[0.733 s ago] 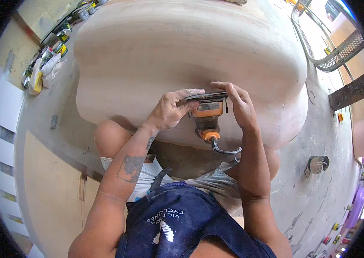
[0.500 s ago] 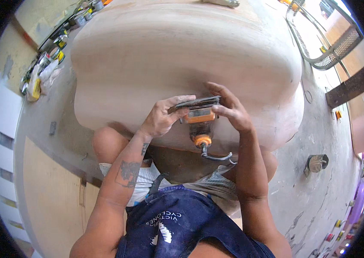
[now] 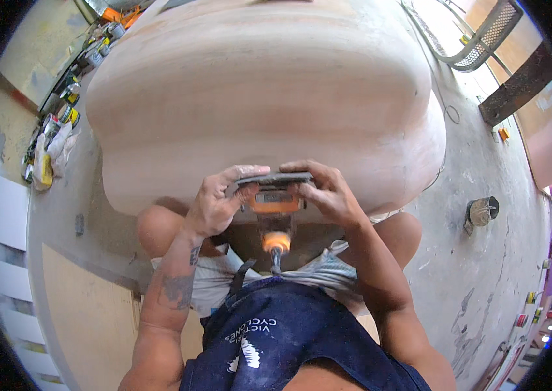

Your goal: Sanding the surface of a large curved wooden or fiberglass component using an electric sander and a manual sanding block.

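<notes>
An orange and black electric sander point(image 3: 276, 207) is held up above my lap, its flat dark pad point(image 3: 275, 179) facing away from me and its cord end toward my body. My left hand point(image 3: 214, 201) grips the left end of the pad, thumb on the near side and fingers over the far side. On the right end, my right hand point(image 3: 329, 195) pinches the pad the same way. Dust coats the fingers of both hands. The pad's far face is hidden from view. Just beyond the sander stands a large, smooth, curved body point(image 3: 256, 111) with a pale pinkish, sanded-looking surface.
Cans and bags point(image 3: 54, 150) line the left wall. A board point(image 3: 84, 300) lies at lower left. On the right floor stands a dark cup-like container point(image 3: 481, 212); farther off are a mesh metal frame point(image 3: 484, 39) and a dark beam point(image 3: 520, 85).
The sander has come nearer my body and slightly left, its pad now more level. My right hand's fingers, raised before, have closed over the pad's right end.
</notes>
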Motion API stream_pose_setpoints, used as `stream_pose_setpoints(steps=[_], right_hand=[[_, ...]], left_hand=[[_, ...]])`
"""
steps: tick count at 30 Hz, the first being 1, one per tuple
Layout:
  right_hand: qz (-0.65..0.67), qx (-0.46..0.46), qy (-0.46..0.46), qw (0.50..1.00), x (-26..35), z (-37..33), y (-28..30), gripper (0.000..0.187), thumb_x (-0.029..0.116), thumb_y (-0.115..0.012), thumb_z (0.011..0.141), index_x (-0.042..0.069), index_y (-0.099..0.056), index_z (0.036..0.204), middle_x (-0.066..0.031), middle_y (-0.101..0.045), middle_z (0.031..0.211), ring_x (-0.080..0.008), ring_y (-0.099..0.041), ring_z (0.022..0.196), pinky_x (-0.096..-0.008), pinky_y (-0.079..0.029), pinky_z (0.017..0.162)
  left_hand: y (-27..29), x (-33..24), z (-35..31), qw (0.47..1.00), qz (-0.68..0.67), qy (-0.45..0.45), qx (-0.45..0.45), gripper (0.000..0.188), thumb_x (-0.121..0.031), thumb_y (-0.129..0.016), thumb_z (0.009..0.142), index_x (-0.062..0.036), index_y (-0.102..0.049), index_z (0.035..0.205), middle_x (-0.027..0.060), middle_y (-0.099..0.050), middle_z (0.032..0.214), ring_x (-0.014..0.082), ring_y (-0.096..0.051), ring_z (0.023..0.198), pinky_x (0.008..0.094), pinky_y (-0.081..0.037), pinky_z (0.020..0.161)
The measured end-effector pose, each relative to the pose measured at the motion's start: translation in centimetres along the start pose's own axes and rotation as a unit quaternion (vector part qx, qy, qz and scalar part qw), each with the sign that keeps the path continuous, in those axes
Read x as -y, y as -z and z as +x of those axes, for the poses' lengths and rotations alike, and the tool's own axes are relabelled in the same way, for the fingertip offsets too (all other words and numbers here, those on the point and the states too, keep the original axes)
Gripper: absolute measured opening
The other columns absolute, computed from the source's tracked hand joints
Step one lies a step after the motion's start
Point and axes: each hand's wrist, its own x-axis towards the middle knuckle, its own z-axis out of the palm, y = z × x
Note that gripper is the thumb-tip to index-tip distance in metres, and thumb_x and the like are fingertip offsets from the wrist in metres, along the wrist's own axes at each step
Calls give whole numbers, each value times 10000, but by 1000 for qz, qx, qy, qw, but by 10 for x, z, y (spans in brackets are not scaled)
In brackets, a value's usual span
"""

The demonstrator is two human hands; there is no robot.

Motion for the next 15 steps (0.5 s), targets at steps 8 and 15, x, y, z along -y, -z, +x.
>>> stream_pose_setpoints(steps=[8, 15], right_hand=[[71, 11, -92, 993, -8, -113, -60, 381, 207, -716, 986, 21, -674, 1316, -124, -716, 1217, -221, -660, 1151, -382, -509, 998], [-39, 41, -18, 998, 0, -111, -54, 499, 443, -667, 990, -1, -729, 1209, -190, -732, 1208, -329, -676, 1192, -441, -505, 1041]], left_hand=[[-18, -25, -98, 986, 18, 128, 100, 320, -118, -693, 996, 0, -694, 1294, 154, -733, 1231, 237, -682, 1177, 366, -530, 1021], [-11, -18, -107, 991, 54, 60, 112, 442, -352, -736, 971, 3, -726, 1234, 196, -749, 1188, 306, -724, 1114, 386, -553, 983]])
